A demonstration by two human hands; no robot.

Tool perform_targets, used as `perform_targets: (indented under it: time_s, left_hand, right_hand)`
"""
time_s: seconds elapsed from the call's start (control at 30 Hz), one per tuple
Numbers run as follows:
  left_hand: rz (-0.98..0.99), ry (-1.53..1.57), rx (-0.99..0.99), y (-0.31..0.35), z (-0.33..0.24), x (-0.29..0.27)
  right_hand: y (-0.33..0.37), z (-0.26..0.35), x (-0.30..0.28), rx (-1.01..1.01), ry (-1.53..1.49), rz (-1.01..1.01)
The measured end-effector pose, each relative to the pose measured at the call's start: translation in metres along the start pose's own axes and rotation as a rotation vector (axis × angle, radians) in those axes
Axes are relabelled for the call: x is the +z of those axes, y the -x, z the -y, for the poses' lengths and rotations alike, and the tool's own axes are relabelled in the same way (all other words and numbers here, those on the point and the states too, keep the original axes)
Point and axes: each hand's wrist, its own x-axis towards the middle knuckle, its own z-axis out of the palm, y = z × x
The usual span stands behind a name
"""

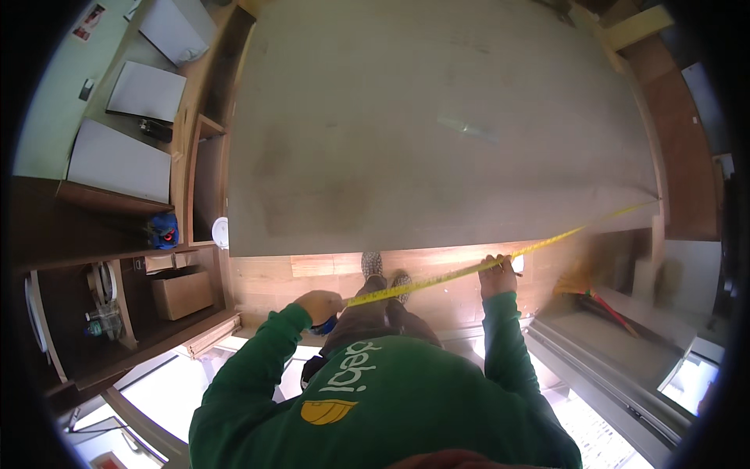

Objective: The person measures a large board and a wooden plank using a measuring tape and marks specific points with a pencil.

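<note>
A yellow tape measure [437,280] stretches in front of me, its blade slanting up from my left hand to the near right corner of a large grey-brown board [351,148]. My left hand [322,305] is closed around the tape's near end, close to my waist. Something blue shows just below that hand, too hidden to name. Farther along the blade, my right hand [498,277] has its fingers closed at the tape. A small thin item sticks out beside those fingers, too small to make out.
Wooden shelving on the left holds white panels [121,160], a cardboard box [182,295], a clear bottle [101,322] and a blue item [164,231]. A white round object [220,232] sits by the board's left edge. On the right lies a red-handled tool [613,313]. My shoes [373,264] stand on wood flooring.
</note>
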Motion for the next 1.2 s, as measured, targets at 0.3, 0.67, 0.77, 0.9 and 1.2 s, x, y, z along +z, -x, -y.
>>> perform_targets:
  time_s: [0.3,0.67,0.77,0.9,1.2]
  left_hand:
    - [0.189,-0.387,0.225,0.078,0.040,0.024]
    - [0.354,0.061,-0.191,0.160,0.085,-0.025]
    - [0.316,0.089,-0.228,0.166,0.125,-0.043]
    - [0.371,-0.105,0.053,0.165,0.231,-0.087]
    - [0.353,-0.089,0.329,0.208,0.319,-0.187]
  right_hand:
    - [0.030,0.035,0.008,-0.062,-0.053,0.056]
    - [0.071,-0.067,0.024,-0.070,0.195,-0.208]
    - [0.043,-0.112,0.025,-0.200,0.137,-0.141]
    - [0.019,-0.145,0.019,-0.300,0.092,0.064]
    - [0.147,-0.201,0.156,-0.317,0.151,-0.077]
